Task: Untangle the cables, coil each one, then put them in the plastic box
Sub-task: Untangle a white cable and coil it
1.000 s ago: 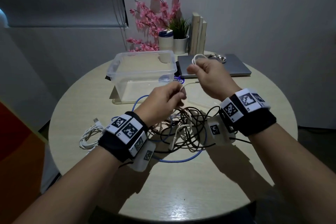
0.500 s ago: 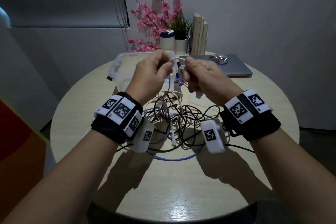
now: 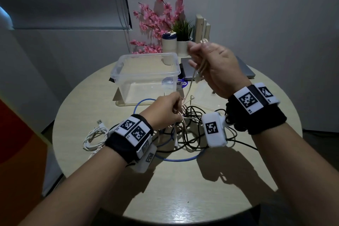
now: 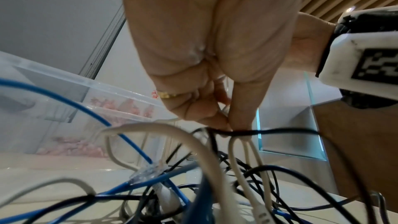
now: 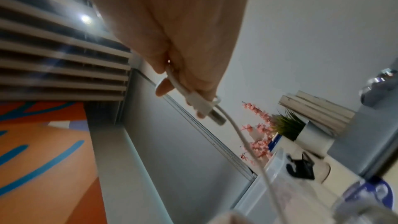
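Above the far side of the worktop [image 3: 174, 189], the right hand [image 3: 218, 68] clamps the white USB cable [image 3: 190, 86], which slants down-left to the left hand [image 3: 165, 112] pinching it at the tangle [image 3: 192, 134].

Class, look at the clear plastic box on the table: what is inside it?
No cable shows inside the plastic box; the tangled cables lie on the table before it. Its near wall blurs the floor, so small items cannot be ruled out.
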